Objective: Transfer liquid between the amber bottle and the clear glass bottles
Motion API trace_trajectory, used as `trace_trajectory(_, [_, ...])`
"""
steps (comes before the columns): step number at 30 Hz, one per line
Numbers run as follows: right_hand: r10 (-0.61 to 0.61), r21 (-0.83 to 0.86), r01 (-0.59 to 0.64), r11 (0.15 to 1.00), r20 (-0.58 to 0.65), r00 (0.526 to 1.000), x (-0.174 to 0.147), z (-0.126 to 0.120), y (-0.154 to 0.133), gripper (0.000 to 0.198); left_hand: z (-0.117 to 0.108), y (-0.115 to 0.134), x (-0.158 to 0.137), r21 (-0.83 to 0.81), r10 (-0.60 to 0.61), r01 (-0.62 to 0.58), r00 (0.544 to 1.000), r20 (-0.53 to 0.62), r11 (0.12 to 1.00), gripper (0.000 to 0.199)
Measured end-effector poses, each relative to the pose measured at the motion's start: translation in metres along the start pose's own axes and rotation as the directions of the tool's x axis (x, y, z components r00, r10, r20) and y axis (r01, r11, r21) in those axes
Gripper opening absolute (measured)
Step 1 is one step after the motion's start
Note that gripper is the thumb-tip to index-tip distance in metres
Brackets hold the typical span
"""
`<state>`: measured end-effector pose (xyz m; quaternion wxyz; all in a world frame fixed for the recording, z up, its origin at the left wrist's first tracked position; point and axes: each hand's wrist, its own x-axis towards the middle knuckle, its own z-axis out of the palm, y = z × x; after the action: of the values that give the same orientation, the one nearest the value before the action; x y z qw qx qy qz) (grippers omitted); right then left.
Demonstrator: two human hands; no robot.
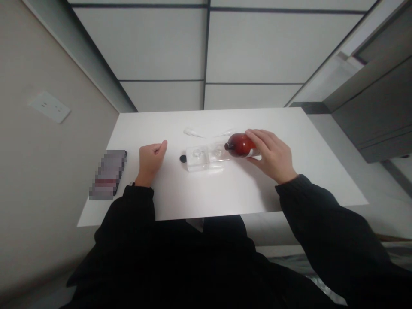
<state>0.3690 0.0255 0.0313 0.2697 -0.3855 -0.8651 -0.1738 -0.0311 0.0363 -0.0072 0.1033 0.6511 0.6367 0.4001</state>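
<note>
My right hand [273, 154] is wrapped round a dark red bottle [240, 144] with a pale label, which is tilted with its dark neck towards the left. Below and beside the neck lies a clear plastic box [198, 159], with its clear lid or second half [219, 152] folded out on the right. A small black cap [183, 159] lies against the box's left side. To the left of the cap, my left hand [152, 161] is closed in a fist at the table, thumb stretched out, with nothing visible in it.
The white table [193, 197] carries a thin clear plastic piece [193, 132] behind the box. A phone-like, blurred-out thing [108, 175] lies at the left edge. A wall with a socket [50, 107] stands left, white panelled doors [161, 43] at the back.
</note>
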Motion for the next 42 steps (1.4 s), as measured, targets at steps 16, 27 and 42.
trace_trajectory(16, [-0.072, -0.015, 0.074, 0.997, 0.062, 0.995, 0.013, -0.007, 0.005, 0.070, -0.002, 0.009, -0.001, 0.015, -0.043, 0.044, 0.997, -0.068, 0.999, 0.054])
trace_trajectory(27, [-0.122, -0.080, 0.129, 0.988, 0.083, 0.989, 0.020, -0.014, 0.006, 0.071, -0.003, 0.009, -0.001, 0.007, -0.022, 0.022, 0.997, -0.070, 1.000, 0.053])
trace_trajectory(42, [-0.111, -0.065, 0.122, 0.990, 0.150, 0.982, 0.025, -0.018, 0.007, 0.073, -0.001, 0.006, -0.001, 0.021, -0.033, 0.034, 0.998, -0.055, 0.999, 0.052])
